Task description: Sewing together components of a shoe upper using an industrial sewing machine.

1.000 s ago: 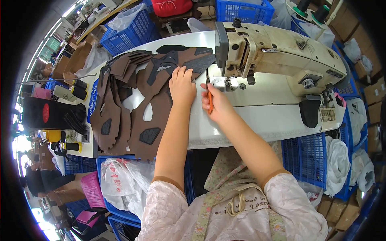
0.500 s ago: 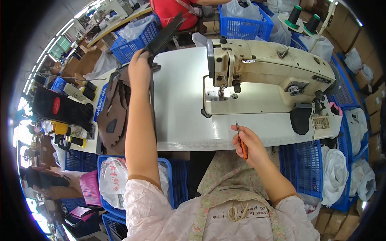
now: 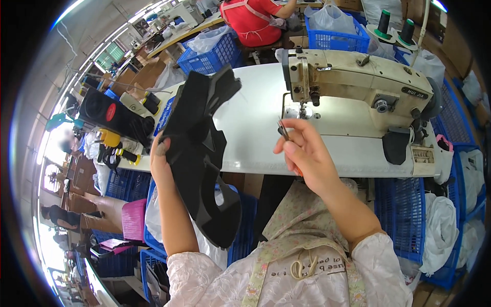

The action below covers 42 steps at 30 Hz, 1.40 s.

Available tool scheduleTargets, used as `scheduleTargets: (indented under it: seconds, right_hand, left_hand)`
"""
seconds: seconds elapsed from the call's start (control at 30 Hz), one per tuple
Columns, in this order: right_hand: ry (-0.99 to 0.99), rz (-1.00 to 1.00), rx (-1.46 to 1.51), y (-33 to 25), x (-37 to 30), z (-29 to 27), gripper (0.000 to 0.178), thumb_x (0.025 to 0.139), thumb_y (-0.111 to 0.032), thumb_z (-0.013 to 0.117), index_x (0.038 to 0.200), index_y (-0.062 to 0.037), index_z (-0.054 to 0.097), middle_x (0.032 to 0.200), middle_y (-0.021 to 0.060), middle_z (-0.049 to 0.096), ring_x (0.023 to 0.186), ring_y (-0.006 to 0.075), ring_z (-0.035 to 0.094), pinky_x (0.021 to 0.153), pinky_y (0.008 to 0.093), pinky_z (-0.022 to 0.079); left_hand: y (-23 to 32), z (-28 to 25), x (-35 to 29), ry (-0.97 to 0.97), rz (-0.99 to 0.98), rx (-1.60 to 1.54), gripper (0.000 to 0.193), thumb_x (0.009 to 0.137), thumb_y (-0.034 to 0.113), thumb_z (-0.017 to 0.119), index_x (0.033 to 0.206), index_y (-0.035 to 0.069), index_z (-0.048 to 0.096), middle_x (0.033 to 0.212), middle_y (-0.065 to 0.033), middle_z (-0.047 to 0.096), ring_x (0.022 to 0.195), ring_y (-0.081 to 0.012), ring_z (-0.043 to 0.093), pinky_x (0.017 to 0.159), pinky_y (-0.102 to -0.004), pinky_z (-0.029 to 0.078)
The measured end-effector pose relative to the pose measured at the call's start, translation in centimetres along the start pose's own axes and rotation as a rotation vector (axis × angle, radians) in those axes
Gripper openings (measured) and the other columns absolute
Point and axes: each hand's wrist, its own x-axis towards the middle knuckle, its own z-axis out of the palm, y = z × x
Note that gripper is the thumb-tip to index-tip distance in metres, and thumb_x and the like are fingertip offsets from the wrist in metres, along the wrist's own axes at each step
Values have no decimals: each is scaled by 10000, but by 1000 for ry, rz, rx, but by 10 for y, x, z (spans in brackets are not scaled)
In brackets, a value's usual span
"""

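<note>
My left hand (image 3: 161,156) grips the left edge of a large black shoe-upper-like cut piece (image 3: 186,138), flexible, with curved cut-outs. The piece hangs raised over the left part of the table, its lower end past the front edge; most of my fingers are behind it. In my right hand (image 3: 309,156) are small thread snips (image 3: 284,132), points up, with a bit of orange handle showing below the fingers. This hand is in front of the sewing machine (image 3: 353,77), close to its needle area but apart from it.
The white table (image 3: 250,123) carries the machine. Thread cones (image 3: 383,25) stand at the back right. Yellow-and-black spools (image 3: 128,156) and a black boot-like item (image 3: 110,110) lie at the left. Blue crates (image 3: 401,215) surround the table; a person in red (image 3: 250,23) sits beyond.
My left hand has come nearer and down with the black piece, which now spreads out in front of me. My right hand has risen with the snips toward the needle area. The view has shifted.
</note>
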Motion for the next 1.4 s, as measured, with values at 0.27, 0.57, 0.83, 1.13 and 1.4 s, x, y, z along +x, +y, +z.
scheduleTargets:
  seconds: [0.27,0.57,0.83,1.13,1.4]
  right_hand:
    - [-125,-177,-308,15,-1,49,334,975,-156,609,1242,-2,480,806,34,564,673,74,488,628,241,409]
    - [31,-215,-315,26,3,54,323,983,-162,603,1227,16,488,774,62,591,695,105,522,653,267,441]
    - [-11,-229,-321,31,6,58,316,1009,-165,567,1289,-42,487,863,21,612,703,38,511,566,196,397]
    - [-37,-98,-248,20,-2,62,238,995,-141,584,1190,-12,539,781,36,615,748,82,593,691,240,468]
    - [-51,50,-336,1,-16,54,246,991,-162,594,1180,-12,549,777,36,620,744,86,592,685,235,457]
  left_hand:
    - [14,0,-62,-103,16,-77,363,920,187,536,1154,-85,594,1108,-184,656,1019,-256,640,939,-350,492]
    - [8,-13,-75,-179,92,8,424,905,249,554,1121,-114,598,1197,-245,624,1103,-296,611,1012,-379,447]
    - [1,-21,-82,-183,149,88,401,913,262,543,1051,-106,620,1138,-230,647,1130,-316,601,1033,-411,422]
    - [4,-21,-92,-213,301,152,372,946,271,525,997,-82,630,1094,-208,666,1136,-325,604,1041,-425,411]
    - [9,-28,-97,-225,502,348,322,954,244,544,959,-64,639,1062,-199,677,1104,-342,626,1018,-428,433]
